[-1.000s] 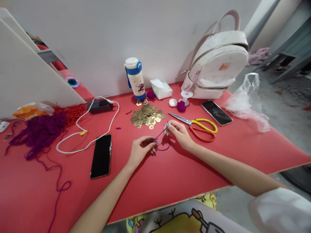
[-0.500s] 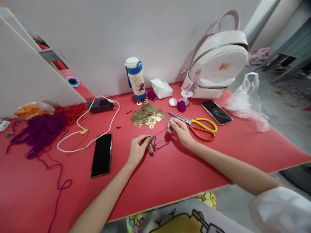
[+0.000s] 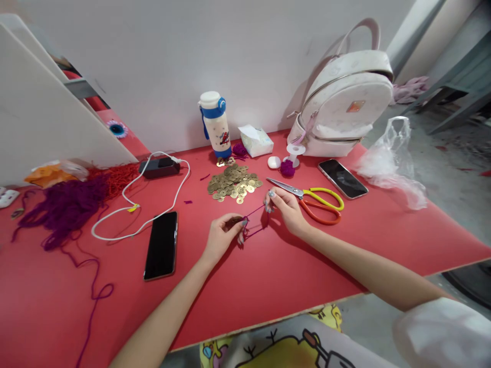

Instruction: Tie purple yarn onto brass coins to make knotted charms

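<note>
head cam: l hand [image 3: 219, 236] pinches purple yarn [image 3: 256, 233] + a dark disc [image 3: 233, 221], partly hidden; r hand [image 3: 286, 209] has yarn pinched too, so it's strung betw the two over the red table [image 3: 245, 296], lower strand sagging. coin pile [image 3: 232, 181] just beyond, scissors [image 3: 297, 191] nr r hand, blk phone [image 3: 161, 246] l of l hand.

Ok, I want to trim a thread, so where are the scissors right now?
In the head view, the scissors lie on the red table right of centre, just beyond the right hand, between the coin pile and the rightmost phone.
</note>
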### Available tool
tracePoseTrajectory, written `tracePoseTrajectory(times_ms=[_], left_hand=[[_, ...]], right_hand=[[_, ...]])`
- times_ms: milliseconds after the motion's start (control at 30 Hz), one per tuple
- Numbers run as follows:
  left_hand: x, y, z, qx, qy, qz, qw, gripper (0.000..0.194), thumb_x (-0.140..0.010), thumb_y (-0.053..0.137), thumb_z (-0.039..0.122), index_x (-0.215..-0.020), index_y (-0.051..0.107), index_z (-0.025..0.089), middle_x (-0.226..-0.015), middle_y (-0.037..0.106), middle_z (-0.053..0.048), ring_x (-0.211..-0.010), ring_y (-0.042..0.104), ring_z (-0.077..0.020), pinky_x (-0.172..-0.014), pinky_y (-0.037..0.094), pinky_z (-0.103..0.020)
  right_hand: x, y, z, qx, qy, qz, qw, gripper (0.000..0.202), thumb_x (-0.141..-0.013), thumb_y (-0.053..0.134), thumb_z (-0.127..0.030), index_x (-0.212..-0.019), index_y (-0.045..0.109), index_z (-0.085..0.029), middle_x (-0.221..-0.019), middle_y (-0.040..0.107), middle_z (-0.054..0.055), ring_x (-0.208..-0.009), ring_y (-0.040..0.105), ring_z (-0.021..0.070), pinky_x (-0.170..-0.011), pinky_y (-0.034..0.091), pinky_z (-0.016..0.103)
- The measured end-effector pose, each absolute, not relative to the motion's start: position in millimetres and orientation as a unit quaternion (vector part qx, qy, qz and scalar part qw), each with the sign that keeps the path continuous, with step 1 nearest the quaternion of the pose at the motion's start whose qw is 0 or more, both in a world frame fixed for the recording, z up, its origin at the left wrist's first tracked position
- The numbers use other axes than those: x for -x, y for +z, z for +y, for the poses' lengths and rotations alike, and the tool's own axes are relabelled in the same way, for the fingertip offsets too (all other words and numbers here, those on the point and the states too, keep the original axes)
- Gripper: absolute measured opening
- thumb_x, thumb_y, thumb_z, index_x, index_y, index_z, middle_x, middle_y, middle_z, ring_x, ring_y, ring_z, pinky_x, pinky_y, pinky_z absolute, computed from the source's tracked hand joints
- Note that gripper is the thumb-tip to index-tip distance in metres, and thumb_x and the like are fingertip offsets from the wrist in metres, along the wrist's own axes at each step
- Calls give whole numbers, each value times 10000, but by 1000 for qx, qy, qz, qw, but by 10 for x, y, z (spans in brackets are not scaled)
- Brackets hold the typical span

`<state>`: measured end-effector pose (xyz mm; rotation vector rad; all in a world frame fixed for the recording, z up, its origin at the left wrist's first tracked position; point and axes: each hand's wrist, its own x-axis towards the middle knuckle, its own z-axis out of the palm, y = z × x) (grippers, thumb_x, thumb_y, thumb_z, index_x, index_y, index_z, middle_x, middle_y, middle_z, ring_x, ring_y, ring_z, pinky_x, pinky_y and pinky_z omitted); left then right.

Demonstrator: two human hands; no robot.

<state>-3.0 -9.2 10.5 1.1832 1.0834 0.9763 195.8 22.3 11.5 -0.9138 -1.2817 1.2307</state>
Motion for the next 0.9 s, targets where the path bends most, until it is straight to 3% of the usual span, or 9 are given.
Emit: tracePoseTrajectory(times_ms=[267, 467, 600, 733, 900], left_hand=[[25, 127, -70, -493, 441, 464, 589, 301, -783, 712, 413, -726, 631, 129, -501, 599, 9, -359, 553, -116, -371, 485, -229], [41, 122, -58, -450, 476, 479, 585, 338, -743, 745, 445, -710, 619, 134, -530, 574, 21, -366, 530, -103, -349, 466, -222], [44, 110, -62, -441, 500, 478, 571, 299, -752, 749, 405, -722, 637, 129, -566, 593, 13, -384, 516, -82, -370, 466, -210], [47, 88, -73, -436, 513, 477, 565, 254, -770, 738, 370, -756, 663, 128, -529, 588, 15, -388, 508, -86, -364, 465, -207], [50, 90, -91, -443, 508, 475, 566, 262, -759, 740, 368, -840, 682, 127, -549, 616, 11, -379, 514, -107, -322, 490, -249]], right_hand=[[-1982, 127, 197, 376, 488, -581, 532, 417, -936, 518, -522, -660, 563, -212, -631, 533, 5, -597, 486, 148, -607, 438, 298], [-1954, 200, 53, 288, 409, -743, 444, 418, -1000, 396, -404, -652, 532, -217, -655, 554, 36, -635, 518, 169, -640, 443, 326], [-1900, 200, -14, 155, 309, -861, 372, 268, -985, 395, -276, -804, 585, -223, -705, 608, 56, -682, 550, 183, -648, 440, 315], [-1924, 170, -42, 87, 216, -904, 359, 189, -973, 441, -304, -970, 619, -241, -738, 657, 56, -643, 594, 176, -603, 415, 299], [-2027, 129, -8, 189, 226, -853, 431, 499, -1000, 273, -483, -653, 536, -238, -749, 695, 106, -713, 659, 213, -642, 476, 356]])
